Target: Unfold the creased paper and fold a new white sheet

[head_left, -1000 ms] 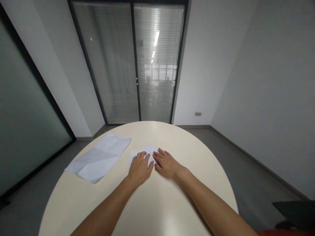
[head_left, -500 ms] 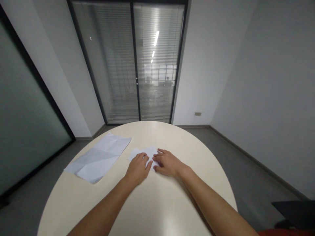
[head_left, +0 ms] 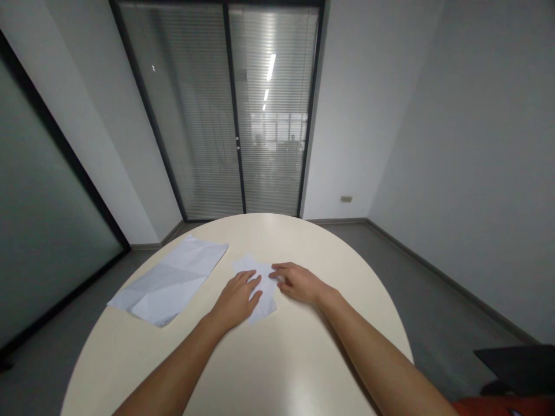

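A small folded sheet of white paper (head_left: 263, 305) lies flat on the round table between my two hands. On its left side rests my left hand (head_left: 236, 297), palm down with the fingers spread, covering part of it. My right hand (head_left: 299, 282) is at the paper's upper right edge, its fingers stretched out and the fingertips touching or just over that edge. Neither hand grips anything that I can see. Creases in the small paper are faint.
Larger creased white sheets (head_left: 173, 283) lie at the table's left side. The cream round table (head_left: 269, 370) has its far edge near a glass door with blinds (head_left: 195, 144). A dark flat object (head_left: 520, 364) is at the lower right, beyond the table.
The small paper has turned, and its lower corner now shows below my hands. My hands have moved slightly apart, with the left fingers more spread. The view has shifted a little.
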A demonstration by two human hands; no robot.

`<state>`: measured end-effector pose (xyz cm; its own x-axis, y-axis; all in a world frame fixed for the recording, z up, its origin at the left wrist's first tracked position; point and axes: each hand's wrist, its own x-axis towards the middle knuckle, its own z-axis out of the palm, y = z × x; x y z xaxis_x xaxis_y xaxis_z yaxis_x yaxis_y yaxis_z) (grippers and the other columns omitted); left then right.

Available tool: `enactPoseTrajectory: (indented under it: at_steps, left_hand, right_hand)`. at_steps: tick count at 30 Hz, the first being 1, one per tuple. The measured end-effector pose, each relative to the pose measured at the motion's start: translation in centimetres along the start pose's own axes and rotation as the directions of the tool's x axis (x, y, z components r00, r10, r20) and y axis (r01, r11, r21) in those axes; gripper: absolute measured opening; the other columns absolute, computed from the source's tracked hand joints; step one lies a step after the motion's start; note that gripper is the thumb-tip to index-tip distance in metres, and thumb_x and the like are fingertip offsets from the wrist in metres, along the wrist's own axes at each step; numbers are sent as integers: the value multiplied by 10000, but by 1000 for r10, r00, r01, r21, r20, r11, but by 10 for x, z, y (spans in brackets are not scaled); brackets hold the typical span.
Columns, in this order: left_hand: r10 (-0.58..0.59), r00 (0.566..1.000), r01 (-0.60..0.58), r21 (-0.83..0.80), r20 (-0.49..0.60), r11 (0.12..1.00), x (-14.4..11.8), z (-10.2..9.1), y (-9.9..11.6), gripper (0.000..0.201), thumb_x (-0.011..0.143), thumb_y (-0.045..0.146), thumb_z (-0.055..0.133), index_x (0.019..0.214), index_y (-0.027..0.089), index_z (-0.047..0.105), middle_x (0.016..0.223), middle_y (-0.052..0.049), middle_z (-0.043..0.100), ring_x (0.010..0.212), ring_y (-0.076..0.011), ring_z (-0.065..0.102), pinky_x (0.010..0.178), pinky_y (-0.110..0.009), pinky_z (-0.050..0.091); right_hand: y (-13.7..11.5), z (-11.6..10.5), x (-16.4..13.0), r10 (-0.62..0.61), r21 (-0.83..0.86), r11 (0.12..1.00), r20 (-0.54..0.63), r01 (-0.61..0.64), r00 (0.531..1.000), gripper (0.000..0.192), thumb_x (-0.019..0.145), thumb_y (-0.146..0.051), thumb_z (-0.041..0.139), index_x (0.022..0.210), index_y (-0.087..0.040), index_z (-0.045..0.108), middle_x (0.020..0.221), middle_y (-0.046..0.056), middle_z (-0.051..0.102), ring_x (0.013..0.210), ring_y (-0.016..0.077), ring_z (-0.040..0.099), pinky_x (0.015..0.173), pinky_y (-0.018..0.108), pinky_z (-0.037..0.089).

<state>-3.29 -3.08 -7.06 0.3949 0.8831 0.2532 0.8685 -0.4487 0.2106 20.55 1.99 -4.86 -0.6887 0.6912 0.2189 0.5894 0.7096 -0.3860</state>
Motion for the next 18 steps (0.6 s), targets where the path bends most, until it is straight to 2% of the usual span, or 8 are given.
enactPoseTrajectory:
  at_steps: [3,6,8,12,15,18]
  left_hand:
    - [48,999,-48,-39,10,998,1,0,-2,404,962,253,461,1335,194,605,1430,-97,552,1322,-241,471,1139,-413,370]
    - [63,998,-63,-26,6,998,1,-4,2,412,923,160,452,1289,198,638,1375,-94,588,1293,-247,478,1099,-420,404]
    - [63,998,-62,-5,15,998,1,-8,7,408,912,144,450,1263,205,648,1335,-93,609,1260,-249,499,1069,-423,420]
    - [68,997,-69,26,33,997,-1,-15,18,349,945,298,489,1250,214,636,1326,-103,618,1223,-266,539,1051,-439,412]
    - [78,996,-79,39,38,996,-3,-18,22,418,941,439,511,1268,200,617,1353,-122,608,1242,-290,543,1059,-456,399]
    - [82,995,-84,47,48,995,-4,-16,21,507,915,485,543,1323,184,576,1396,-136,582,1286,-303,522,1084,-469,379]
  right_hand:
    - [11,1,-1,55,34,998,-7,-54,998,401,894,-263,566,1278,-206,669,1366,110,620,1159,247,627,1002,367,470]
    - [12,-1,-1,35,79,996,-9,-35,999,357,884,-267,604,1223,-205,697,1209,85,713,1075,241,656,958,356,488]
    - [9,-3,0,3,100,995,-15,-2,1000,350,863,-257,641,1204,-210,703,1186,75,722,1079,241,651,968,357,481]
    - [4,-6,0,-53,149,987,-21,55,998,380,815,-231,700,1195,-221,702,1222,73,704,1132,238,629,1021,370,453]
    - [4,-7,1,-59,183,981,-49,67,997,406,776,-209,731,1181,-221,705,1205,72,710,1123,239,635,1020,376,457]
    - [4,-6,2,-68,178,981,-73,80,995,386,781,-184,718,1165,-221,714,1183,65,720,1111,235,636,1019,373,453]
